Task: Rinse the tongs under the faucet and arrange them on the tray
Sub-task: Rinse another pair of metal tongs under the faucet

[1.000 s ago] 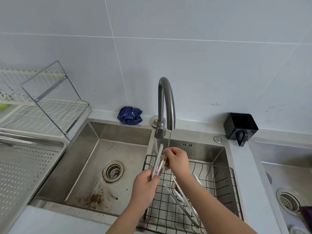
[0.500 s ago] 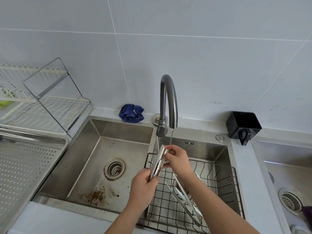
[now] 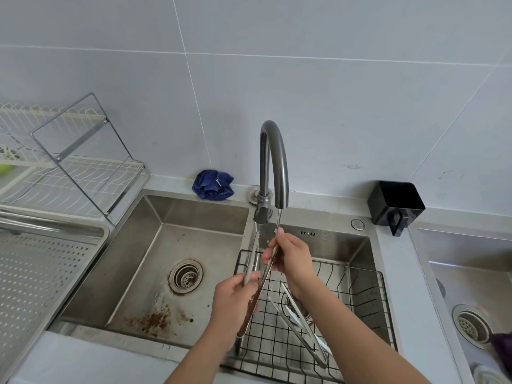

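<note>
Steel tongs (image 3: pixel 253 261) are held upright under the grey faucet (image 3: pixel 273 162), with water running down onto their tips. My left hand (image 3: pixel 235 303) grips them low on the handle end. My right hand (image 3: pixel 291 256) pinches one arm near the tip, and the two arms are spread apart. A second pair of tongs (image 3: pixel 302 328) lies in the black wire basket (image 3: pixel 360 289) inside the right sink basin. The perforated steel tray (image 3: pixel 36 281) sits at the far left.
The left sink basin (image 3: pixel 155 261) has a drain and rust-brown stains. A blue cloth (image 3: pixel 212 185) lies behind it, a wire dish rack (image 3: pixel 74 167) stands at the back left, and a black holder (image 3: pixel 396 206) stands at the right. Another sink (image 3: pixel 471 300) is at far right.
The tongs' arms, pressed together before, have spread apart. My right hand has shifted along one arm near the tip. The view has tilted slightly.
</note>
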Demonstrator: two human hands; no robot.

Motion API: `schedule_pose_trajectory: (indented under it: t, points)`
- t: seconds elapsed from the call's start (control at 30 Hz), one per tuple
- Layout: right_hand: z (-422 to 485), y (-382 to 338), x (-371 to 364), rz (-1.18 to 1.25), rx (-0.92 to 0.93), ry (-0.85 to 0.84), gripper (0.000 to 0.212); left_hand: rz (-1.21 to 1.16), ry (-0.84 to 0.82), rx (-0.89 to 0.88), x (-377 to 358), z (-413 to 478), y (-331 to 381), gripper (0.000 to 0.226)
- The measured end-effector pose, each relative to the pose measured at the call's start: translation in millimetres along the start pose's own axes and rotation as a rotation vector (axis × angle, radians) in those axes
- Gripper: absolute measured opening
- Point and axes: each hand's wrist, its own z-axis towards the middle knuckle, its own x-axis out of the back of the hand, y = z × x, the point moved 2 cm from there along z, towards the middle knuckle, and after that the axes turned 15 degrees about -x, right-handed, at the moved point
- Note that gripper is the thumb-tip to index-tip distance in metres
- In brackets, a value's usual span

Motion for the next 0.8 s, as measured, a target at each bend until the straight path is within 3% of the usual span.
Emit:
schedule_pose_trajectory:
  t: [0.17,0.23,0.33,0.47,0.63,0.8]
  points:
    - [-7.6,6.6,-9.7,0.572,-0.168,-0.375,0.028,-0.200,0.048,0.062,-6.3,8.0,2.2,0.020]
    - [-10.7,12.3,-14.0,0.609,-0.188,-0.406,0.032,-0.264,0.054,0.104,-7.0,11.5,1.9,0.017]
    - [-12.1,9.7,-19.0,0.545,-0.223,-0.388,0.048,-0.268,0.063,0.118,-8.2,14.4,0.6,0.017]
    - [-8.6,1.0,-11.6,0.389,-0.166,-0.308,0.037,-0.188,0.108,0.048,-17.8,19.9,4.9,0.019]
    - [-2.4,-9.4,2.0,-0.059,0.065,0.021,0.023,0.026,0.059,-0.142,-24.7,29.0,20.7,0.012]
    - [-3.1,-21.9,13.7,-0.133,0.097,-0.019,0.017,-0.007,0.043,-0.187,-22.5,29.5,21.4,0.007]
